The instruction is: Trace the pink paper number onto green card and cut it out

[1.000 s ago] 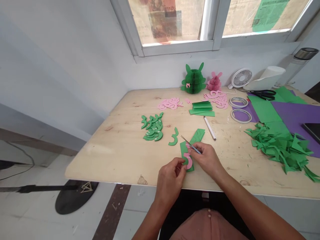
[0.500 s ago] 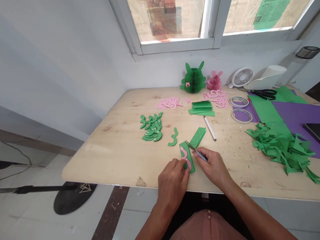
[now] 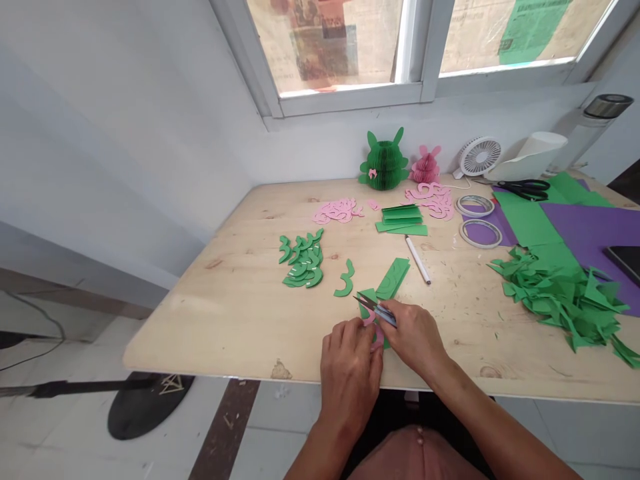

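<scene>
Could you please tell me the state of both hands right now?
Left hand: partly curled, touching the pink paper cutout; a firm grip cannot be told.
Right hand: closed, holding the small scissors.

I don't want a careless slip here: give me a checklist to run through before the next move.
1. Small metal scissors with blue-grey handles gripped in the right hand: ok.
2. Wavy pink paper piece steadied by the left hand: ok, the fingers rest over it.
3. Pink piece fully on the folded green paper strip beneath: cannot tell, the left hand hides part.
4. Left fingers out from between the scissor blades: ok, though they are close.
5. Second green paper strip, marked with curved lines, uncovered by the left hand: ok.
6. Jagged green paper scraps cleared off the table: not ok, heaped at the right.
</scene>
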Demonstrator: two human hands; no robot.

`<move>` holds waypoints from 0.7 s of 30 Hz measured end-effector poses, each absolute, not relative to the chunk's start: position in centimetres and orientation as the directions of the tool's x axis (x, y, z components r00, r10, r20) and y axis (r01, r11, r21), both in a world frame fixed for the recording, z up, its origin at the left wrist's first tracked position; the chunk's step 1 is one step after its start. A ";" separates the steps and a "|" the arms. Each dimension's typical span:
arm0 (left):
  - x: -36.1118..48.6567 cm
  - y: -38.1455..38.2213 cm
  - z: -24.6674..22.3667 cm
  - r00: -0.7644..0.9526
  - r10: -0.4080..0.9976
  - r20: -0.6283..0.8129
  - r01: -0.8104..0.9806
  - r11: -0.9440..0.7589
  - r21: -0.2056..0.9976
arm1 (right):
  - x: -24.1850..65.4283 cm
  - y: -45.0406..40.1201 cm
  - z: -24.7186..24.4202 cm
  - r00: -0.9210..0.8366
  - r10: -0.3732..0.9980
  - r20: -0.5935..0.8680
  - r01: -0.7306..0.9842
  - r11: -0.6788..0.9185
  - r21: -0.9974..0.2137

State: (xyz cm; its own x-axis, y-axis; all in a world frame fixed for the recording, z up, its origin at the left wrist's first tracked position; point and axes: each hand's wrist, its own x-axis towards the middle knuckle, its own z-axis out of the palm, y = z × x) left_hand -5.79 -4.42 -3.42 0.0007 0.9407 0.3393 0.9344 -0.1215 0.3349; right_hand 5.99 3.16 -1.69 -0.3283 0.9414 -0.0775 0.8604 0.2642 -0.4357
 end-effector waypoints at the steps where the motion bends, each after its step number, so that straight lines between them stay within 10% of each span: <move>1: -5.8 -4.4 -3.4 0.004 0.937 0.350 0.939 -0.123 0.320 | 5.9 3.2 -1.6 -0.324 0.943 -0.080 0.862 0.259 -0.436; 21: -5.7 -4.8 -5.1 -0.006 0.900 0.436 0.930 -0.155 0.332 | 6.3 4.0 -1.3 -0.343 0.937 -0.065 0.641 0.183 -0.746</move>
